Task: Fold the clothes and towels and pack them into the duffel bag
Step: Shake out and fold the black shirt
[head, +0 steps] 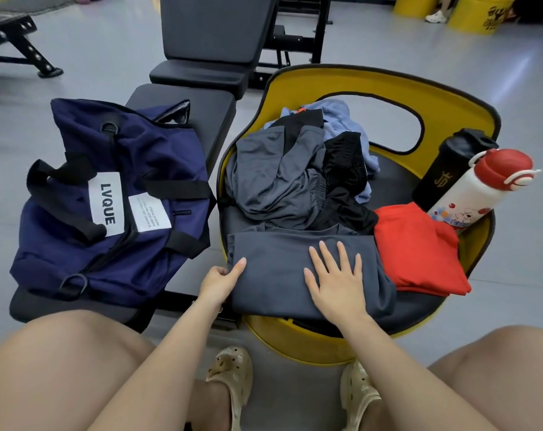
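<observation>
Nearest us, our right hand point(335, 281) presses flat while left fingers point(232, 270) pinch the folded grey garment point(276, 275); lifting one-handed risks unfolding it.

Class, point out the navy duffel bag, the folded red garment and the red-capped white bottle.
Navy duffel bag point(133, 157): head view, upper side panel.
Folded red garment point(416, 250): head view, top face.
Red-capped white bottle point(469, 194): head view, white body.

The navy duffel bag point(108, 194) is matt woven cloth with black webbing straps, the grey garment point(276, 275) smooth thin fabric, the black shaker bottle point(444, 169) matt plastic, and the floor point(93, 66) glossy grey.
</observation>
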Action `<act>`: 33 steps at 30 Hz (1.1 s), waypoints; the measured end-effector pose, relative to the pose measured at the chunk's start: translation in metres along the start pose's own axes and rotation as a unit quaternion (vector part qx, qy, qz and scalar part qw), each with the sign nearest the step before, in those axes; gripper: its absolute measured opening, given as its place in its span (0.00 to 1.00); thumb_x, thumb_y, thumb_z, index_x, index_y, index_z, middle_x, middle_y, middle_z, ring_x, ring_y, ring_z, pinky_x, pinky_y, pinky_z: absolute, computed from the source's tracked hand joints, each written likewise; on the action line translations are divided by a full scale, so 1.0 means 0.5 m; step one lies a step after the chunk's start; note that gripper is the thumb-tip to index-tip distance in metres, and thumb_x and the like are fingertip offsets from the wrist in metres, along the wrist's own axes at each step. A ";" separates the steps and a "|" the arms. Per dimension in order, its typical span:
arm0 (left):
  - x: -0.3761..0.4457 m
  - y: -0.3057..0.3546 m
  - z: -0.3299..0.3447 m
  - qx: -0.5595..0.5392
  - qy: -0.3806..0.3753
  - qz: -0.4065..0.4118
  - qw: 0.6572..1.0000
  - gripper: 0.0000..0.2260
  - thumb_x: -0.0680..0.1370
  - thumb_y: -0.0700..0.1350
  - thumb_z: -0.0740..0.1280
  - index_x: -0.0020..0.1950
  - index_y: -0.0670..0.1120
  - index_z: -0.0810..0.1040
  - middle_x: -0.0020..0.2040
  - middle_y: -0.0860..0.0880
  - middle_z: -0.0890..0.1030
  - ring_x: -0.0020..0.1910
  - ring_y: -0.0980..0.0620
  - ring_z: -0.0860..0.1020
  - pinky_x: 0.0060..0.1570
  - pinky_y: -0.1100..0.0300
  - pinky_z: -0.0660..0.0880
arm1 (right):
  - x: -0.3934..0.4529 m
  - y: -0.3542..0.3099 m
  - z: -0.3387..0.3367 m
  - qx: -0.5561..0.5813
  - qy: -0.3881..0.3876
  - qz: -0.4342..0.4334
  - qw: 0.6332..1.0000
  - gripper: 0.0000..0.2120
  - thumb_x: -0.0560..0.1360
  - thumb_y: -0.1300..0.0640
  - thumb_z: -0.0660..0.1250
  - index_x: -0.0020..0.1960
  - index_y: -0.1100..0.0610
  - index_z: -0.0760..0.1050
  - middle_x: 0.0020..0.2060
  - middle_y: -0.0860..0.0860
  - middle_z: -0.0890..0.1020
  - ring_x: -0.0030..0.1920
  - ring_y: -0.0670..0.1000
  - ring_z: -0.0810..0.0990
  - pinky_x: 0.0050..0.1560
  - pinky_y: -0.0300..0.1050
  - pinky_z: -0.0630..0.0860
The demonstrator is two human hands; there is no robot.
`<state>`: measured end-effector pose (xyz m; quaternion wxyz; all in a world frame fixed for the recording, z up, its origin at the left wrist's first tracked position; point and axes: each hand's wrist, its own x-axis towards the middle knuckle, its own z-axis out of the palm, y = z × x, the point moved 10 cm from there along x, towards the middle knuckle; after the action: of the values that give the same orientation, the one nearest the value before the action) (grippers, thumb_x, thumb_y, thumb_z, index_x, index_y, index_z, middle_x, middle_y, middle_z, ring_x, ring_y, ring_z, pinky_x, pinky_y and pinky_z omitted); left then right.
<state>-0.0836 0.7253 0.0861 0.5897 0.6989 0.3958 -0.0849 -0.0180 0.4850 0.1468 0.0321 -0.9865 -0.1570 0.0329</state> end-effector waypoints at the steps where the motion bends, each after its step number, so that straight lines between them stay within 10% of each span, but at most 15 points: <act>1: 0.000 0.002 -0.005 -0.007 -0.007 0.002 1.000 0.23 0.72 0.61 0.69 0.51 0.42 0.74 0.55 0.43 0.79 0.53 0.45 0.78 0.53 0.51 0.76 | 0.000 -0.001 0.000 -0.001 -0.002 0.003 1.000 0.39 0.70 0.37 0.25 0.78 0.46 0.47 0.78 0.45 0.49 0.77 0.55 0.40 0.73 0.60 0.35; 5: -0.028 0.035 0.001 -0.056 -0.064 0.032 0.996 0.13 0.76 0.51 0.68 0.55 0.44 0.78 0.51 0.47 0.81 0.46 0.51 0.79 0.38 0.60 0.73 | -0.001 -0.010 0.003 -0.007 -0.009 0.001 1.000 0.41 0.69 0.37 0.23 0.78 0.46 0.44 0.78 0.44 0.46 0.77 0.55 0.39 0.74 0.60 0.35; 21: -0.047 -0.005 0.017 -0.041 -0.101 -0.084 0.990 0.21 0.77 0.59 0.64 0.59 0.44 0.73 0.55 0.45 0.79 0.51 0.44 0.78 0.40 0.54 0.75 | -0.002 -0.012 0.003 0.008 -0.006 -0.002 1.000 0.40 0.69 0.37 0.25 0.78 0.47 0.46 0.78 0.45 0.49 0.77 0.55 0.40 0.74 0.60 0.36; 33: -0.077 0.111 0.022 -0.173 -0.070 0.014 0.982 0.04 0.76 0.44 0.69 0.47 0.44 0.79 0.46 0.46 0.82 0.41 0.49 0.80 0.37 0.58 0.73 | 0.002 -0.012 0.014 -0.002 -0.044 -0.013 0.999 0.42 0.68 0.36 0.23 0.78 0.47 0.43 0.78 0.46 0.46 0.77 0.55 0.38 0.74 0.59 0.36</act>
<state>-0.0694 0.6988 0.1473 0.7293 0.5837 0.3526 -0.0557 -0.0192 0.4914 0.1403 0.0237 -0.9820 -0.1713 0.0755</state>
